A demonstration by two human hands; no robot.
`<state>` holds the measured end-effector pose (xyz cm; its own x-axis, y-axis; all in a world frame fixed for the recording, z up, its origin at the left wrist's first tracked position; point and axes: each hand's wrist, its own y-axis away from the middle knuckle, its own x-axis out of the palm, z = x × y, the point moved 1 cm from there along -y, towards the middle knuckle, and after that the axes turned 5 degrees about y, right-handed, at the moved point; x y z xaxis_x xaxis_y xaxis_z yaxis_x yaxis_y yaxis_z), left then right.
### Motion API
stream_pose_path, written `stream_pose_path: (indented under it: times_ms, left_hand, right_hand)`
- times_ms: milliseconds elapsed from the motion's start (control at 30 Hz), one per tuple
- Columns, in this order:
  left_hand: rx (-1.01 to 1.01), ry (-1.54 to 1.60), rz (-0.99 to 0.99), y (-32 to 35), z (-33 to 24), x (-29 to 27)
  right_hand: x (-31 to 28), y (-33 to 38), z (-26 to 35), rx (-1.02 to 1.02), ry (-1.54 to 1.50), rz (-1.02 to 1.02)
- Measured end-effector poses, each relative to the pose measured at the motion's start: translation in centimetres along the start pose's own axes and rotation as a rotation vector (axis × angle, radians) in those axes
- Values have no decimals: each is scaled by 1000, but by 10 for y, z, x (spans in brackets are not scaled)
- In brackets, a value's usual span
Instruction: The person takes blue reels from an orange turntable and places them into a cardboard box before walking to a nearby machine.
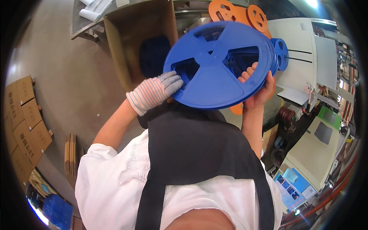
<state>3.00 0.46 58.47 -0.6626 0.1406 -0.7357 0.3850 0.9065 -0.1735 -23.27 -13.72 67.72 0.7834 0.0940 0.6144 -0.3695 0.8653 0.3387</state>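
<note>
The stack of blue reels is raised before the dark apron. The right hand (bare) grips the stack's right edge, fingers curled into a cut-out, thumb against the outer rim. The left hand (in a striped glove with grey fingers) lies at the stack's left edge, fingers extended and close together; whether it grips cannot be told. Beyond the stack's upper left stands a cardboard box containing more blue reels; orange reels show beyond its upper right.

stacked cartons and a grey table stand on a brownish floor, with a bright light beyond.
</note>
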Motion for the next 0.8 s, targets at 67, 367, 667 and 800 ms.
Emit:
stream_pose_path:
  times_ms: [67, 367, 667, 800]
  left_hand:
    - [-145, 187, -55, 9, 3, -12]
    - [-666, 1702, -769, 85, 32, -8]
    - [-756, 1779, -859, 104, 35, -12]
    - [-859, 1566, -912, 107, 49, -8]
  right_hand:
    - [14, -2, -2, 18, 153, -127]
    - [-4, 16, -8, 84, 118, -134]
    - [-14, 21, -20, 96, 62, -106]
    - [-15, 23, -27, 103, 99, -120]
